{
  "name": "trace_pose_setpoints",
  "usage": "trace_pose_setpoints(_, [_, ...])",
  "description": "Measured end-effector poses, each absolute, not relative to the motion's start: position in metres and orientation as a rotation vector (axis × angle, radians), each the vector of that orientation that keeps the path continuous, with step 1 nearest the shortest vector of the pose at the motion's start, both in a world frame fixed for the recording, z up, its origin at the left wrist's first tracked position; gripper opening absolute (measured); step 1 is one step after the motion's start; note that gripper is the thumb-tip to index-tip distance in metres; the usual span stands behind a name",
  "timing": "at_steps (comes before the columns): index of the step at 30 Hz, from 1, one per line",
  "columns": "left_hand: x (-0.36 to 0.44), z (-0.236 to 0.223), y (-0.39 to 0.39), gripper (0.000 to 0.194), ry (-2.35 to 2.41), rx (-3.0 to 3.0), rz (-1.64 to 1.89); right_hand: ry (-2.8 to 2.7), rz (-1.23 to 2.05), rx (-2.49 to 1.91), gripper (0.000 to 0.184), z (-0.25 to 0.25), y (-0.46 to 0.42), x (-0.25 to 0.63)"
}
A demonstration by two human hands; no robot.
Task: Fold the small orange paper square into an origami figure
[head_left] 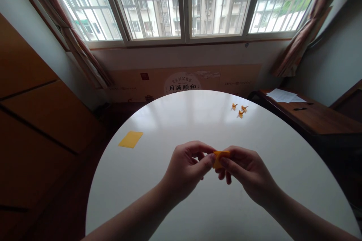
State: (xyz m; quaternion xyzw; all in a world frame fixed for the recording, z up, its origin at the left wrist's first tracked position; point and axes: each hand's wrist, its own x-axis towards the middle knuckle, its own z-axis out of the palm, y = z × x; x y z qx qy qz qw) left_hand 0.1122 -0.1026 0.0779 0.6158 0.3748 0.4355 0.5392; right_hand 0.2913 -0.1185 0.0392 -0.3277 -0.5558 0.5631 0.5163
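Note:
Between my two hands, above the white round table [118,188], is a small piece of folded orange paper [218,158]. My left hand [192,160] pinches its left edge between thumb and forefinger. On the other side, my right hand [244,163] grips it with the thumb pressed on its face. The fingertips cover parts of the paper, so its full folded shape is hidden. A flat yellow-orange paper square [131,139] lies on the table to the left. Farther back on the right stand three small folded orange paper figures [241,113], close together.
A wooden desk [333,115] with white paper sheets [285,95] stands beyond the table at the right. A large printed cardboard panel [127,79] leans under the barred window [155,7]. Wooden cabinets [36,120] are at the left.

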Motion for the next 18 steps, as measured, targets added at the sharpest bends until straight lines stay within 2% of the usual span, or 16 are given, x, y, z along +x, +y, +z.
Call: trace_pose_setpoints(18, [0.1147, 0.0816, -0.1041, 0.012, 0.948, 1.483, 1.066, -1.569, 1.094, -0.851, 0.015, 0.0449, -0.1220, 0.2888])
